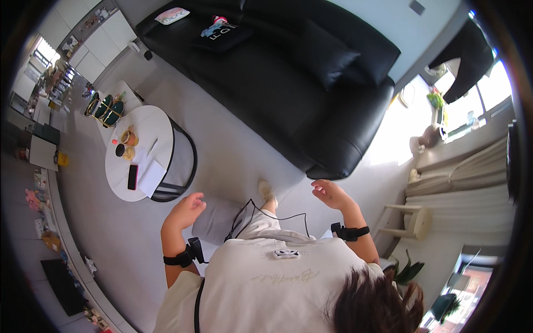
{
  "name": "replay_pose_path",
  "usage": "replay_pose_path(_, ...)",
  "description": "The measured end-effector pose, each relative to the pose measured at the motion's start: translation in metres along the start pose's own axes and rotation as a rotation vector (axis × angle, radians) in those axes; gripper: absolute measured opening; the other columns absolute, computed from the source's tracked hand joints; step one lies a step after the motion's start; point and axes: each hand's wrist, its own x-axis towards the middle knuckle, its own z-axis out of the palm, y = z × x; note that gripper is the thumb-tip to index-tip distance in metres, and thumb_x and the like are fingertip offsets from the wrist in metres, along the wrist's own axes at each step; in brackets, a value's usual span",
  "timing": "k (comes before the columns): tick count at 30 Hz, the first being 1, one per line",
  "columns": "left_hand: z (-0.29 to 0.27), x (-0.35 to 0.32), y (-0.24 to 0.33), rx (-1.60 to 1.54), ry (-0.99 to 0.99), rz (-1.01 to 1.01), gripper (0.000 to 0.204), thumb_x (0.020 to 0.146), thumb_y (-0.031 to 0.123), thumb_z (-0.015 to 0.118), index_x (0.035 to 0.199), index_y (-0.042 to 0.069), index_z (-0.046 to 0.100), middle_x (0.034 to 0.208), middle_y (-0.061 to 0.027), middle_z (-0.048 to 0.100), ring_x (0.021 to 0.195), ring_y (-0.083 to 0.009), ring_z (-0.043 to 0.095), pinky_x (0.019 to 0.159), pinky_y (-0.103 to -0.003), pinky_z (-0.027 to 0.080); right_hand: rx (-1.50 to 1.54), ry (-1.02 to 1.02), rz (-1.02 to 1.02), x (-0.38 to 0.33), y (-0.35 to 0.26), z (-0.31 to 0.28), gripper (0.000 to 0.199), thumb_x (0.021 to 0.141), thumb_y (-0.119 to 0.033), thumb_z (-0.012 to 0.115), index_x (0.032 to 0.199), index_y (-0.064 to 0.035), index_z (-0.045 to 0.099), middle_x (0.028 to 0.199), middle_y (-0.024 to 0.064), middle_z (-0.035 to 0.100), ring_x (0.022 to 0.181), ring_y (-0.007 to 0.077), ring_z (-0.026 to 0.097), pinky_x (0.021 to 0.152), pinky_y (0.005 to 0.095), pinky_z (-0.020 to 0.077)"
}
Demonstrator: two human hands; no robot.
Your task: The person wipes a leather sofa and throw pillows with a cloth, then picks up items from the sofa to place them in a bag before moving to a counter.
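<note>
My left hand [186, 212] hangs in the air over the grey floor, right of the round white table [117, 180]. Its fingers are loosely bent and nothing shows in them. My right hand [328, 195] is raised near the front corner of the black sofa [261, 89], fingers slightly apart, also with nothing in it. Both hands are apart from the furniture. On the tabletop lie a phone [132, 177], white paper sheets [151, 177] and a pen [152, 145]. A glass of amber drink [128, 137] and a dark-topped container [120, 150] stand beside them.
A black cable [286, 218] loops before my body, near a grey cushion-like block [214, 220]. A smaller table with dark green dishes on a gold rack [112, 112] stands behind the round one. A pale stool [413, 223] and curtains [477, 175] are at the right.
</note>
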Motion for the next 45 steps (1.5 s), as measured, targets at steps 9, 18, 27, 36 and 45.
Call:
replay_pose_path(9, -0.099, 0.131, 0.054, -0.055, 0.227, 0.08, 0.042, 0.087, 0.028, 0.057, 0.122, 0.004, 0.048, 0.109, -0.0181, 0.059, 0.098, -0.0274, 0.059, 0.083, -0.035, 0.047, -0.037, 0.123, 0.157, 0.166, 0.023, -0.097, 0.03, 0.084, -0.018, 0.059, 0.108, -0.0004, 0.058, 0.094, 0.0134, 0.065, 0.085, 0.023, 0.062, 0.077, 0.0318, 0.049)
replay_pose_path(18, -0.176, 0.258, 0.085, -0.192, 0.102, 0.151, 0.046, 0.086, 0.028, 0.059, 0.122, 0.001, 0.048, 0.108, -0.0169, 0.059, 0.095, -0.0245, 0.059, 0.084, -0.034, 0.046, -0.112, -0.021, 0.127, 0.377, -0.014, -0.143, 0.031, 0.082, -0.021, 0.061, 0.106, -0.0022, 0.059, 0.094, 0.0129, 0.065, 0.089, 0.0257, 0.062, 0.08, 0.0325, 0.0477)
replay_pose_path(27, -0.317, 0.357, 0.09, -0.329, 0.399, 0.061, 0.036, 0.088, 0.021, 0.056, 0.121, 0.007, 0.051, 0.1, -0.0073, 0.059, 0.09, -0.017, 0.056, 0.078, -0.03, 0.045, -0.321, -0.142, -0.141, 0.628, -0.119, -0.142, 0.028, 0.081, -0.021, 0.061, 0.102, -0.0029, 0.059, 0.091, 0.0141, 0.063, 0.085, 0.0281, 0.061, 0.075, 0.0334, 0.0483)
replay_pose_path(36, -0.453, 0.463, 0.037, -0.385, 0.402, 0.028, 0.036, 0.089, 0.018, 0.055, 0.122, 0.006, 0.05, 0.1, -0.0075, 0.06, 0.091, -0.0152, 0.055, 0.081, -0.028, 0.045, -0.228, -0.097, -0.356, 0.829, -0.257, -0.118, 0.024, 0.081, -0.016, 0.063, 0.101, -0.0035, 0.059, 0.085, 0.0117, 0.061, 0.079, 0.024, 0.06, 0.07, 0.0304, 0.0474)
replay_pose_path(45, -0.603, 0.604, 0.016, -0.256, 0.246, 0.041, 0.038, 0.088, 0.017, 0.058, 0.122, 0.003, 0.05, 0.101, -0.0114, 0.06, 0.092, -0.0187, 0.057, 0.082, -0.03, 0.046, -0.266, -0.103, 0.079, 0.916, -0.257, -0.106, 0.032, 0.082, -0.024, 0.059, 0.105, -0.0031, 0.058, 0.095, 0.0154, 0.063, 0.088, 0.0312, 0.061, 0.077, 0.0362, 0.0476)
